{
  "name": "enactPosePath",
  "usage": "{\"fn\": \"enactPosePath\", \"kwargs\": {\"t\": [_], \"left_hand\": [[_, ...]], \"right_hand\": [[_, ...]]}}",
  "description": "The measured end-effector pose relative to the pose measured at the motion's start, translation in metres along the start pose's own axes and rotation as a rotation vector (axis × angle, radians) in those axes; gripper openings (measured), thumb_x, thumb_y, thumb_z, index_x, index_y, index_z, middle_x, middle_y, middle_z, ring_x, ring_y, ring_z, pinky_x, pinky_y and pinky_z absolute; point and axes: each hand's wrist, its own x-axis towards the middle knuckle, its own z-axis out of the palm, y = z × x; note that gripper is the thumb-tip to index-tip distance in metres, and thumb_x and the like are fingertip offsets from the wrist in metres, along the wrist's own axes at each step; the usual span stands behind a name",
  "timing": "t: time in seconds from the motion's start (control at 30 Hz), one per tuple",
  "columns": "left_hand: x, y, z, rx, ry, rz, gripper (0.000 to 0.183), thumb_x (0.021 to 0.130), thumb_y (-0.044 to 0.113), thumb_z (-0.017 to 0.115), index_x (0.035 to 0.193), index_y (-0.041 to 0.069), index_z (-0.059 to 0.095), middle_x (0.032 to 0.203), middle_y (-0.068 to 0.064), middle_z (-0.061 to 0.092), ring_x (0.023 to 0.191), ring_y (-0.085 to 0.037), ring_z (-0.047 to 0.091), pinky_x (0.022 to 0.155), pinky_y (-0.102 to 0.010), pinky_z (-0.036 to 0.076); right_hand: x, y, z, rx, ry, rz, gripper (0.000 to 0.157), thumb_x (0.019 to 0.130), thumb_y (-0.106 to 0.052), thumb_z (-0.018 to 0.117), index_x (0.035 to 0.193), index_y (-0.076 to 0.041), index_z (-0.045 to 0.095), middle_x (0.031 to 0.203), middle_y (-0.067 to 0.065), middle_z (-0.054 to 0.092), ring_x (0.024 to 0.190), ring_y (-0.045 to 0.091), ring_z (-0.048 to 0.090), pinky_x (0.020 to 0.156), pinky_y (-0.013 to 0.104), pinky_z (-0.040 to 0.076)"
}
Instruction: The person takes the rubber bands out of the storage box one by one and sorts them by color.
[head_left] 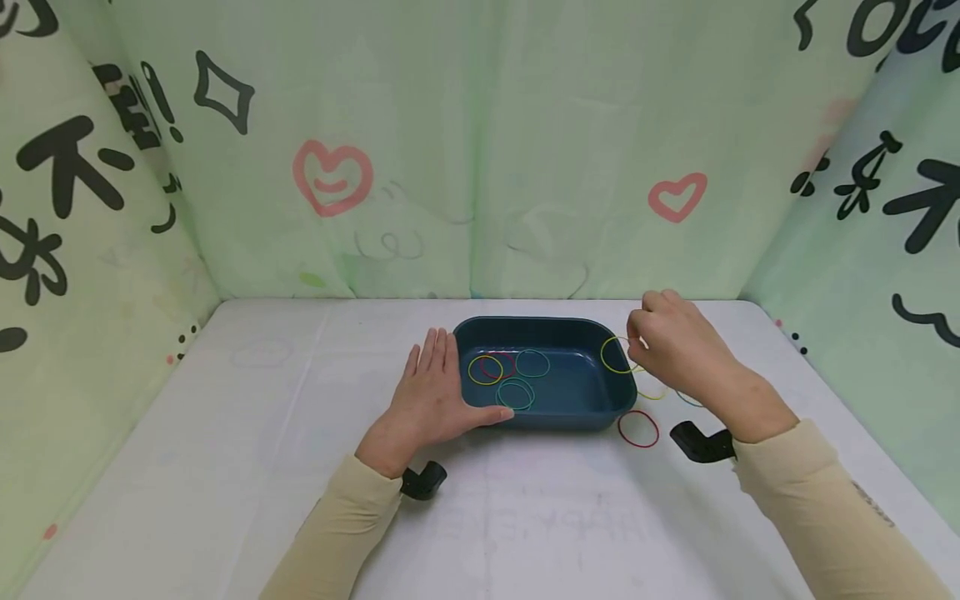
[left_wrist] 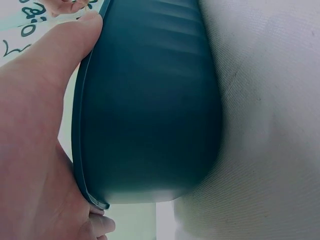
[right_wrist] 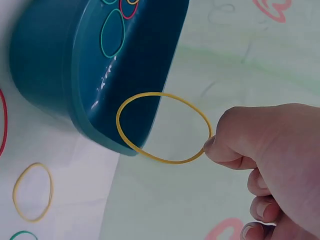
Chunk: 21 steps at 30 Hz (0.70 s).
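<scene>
While the right hand (head_left: 681, 346) hangs at the far end of the tub from the left fingers, its thumb and forefinger pinch a yellow rubber band (right_wrist: 170, 162) by one edge, and its other fingers curl in toward the palm. From those two fingertips the band stretches out sideways as an open loop, clear of the table (head_left: 525, 517), and in the head view it crosses the rim nearest them. Against the opposite end, the left hand (head_left: 427, 396) braces the dark blue tub (head_left: 581, 379): its four fingers lie straight and close together along that end, and its thumb, spread well away from them, lies along the near rim. Inside the tub, just beyond the left thumb tip, two green bands (head_left: 516, 410) overlap; behind them, level with the left fingers, a yellow loop (head_left: 485, 384) crosses a red loop (head_left: 512, 357), and a single green loop (head_left: 550, 364) lies farther from those fingers. Outside, on the tabletop below the right fingers, rest another yellow band (right_wrist: 32, 220) and another green one (right_wrist: 23, 231), partly cut off in the right wrist view. Nearer the person than the right fingers, a red band (head_left: 639, 447) lies beside the tub's corner.
</scene>
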Motion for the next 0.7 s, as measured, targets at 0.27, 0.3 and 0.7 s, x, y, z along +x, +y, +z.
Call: {"fn": "enactPosePath", "kwargs": {"t": [0.27,0.3,0.7], "left_hand": [[0.000,0.000,-0.001,-0.031,-0.001,0.004,0.130,0.054,0.091,0.034,0.144,0.003,0.006,0.151,-0.014,0.006,0.140,-0.025,0.000,0.112,-0.045,0.005],[0.000,0.000,-0.002,-0.039,-0.003,0.002,0.130,0.053,0.091,0.035,0.144,0.003,0.006,0.151,-0.014,0.006,0.140,-0.025,0.001,0.112,-0.045,0.006],[0.004,-0.002,0.002,-0.121,0.020,0.008,0.106,0.074,0.078,0.028,0.144,0.004,0.002,0.152,-0.011,0.001,0.140,-0.024,-0.003,0.112,-0.046,0.003]], "right_hand": [[-0.007,0.010,-0.004,-0.020,-0.007,0.029,0.006,0.067,-0.006,0.065,0.064,-0.006,0.060,0.065,0.004,0.044,0.063,0.022,0.040,0.055,0.031,0.032],[-0.008,0.011,-0.004,-0.022,-0.004,0.029,0.006,0.067,-0.005,0.065,0.064,-0.006,0.060,0.065,0.004,0.044,0.063,0.021,0.040,0.055,0.031,0.032],[-0.022,0.026,0.005,-0.005,-0.019,0.059,0.006,0.066,-0.004,0.066,0.063,-0.005,0.060,0.064,0.005,0.044,0.064,0.023,0.040,0.053,0.031,0.031]]}}
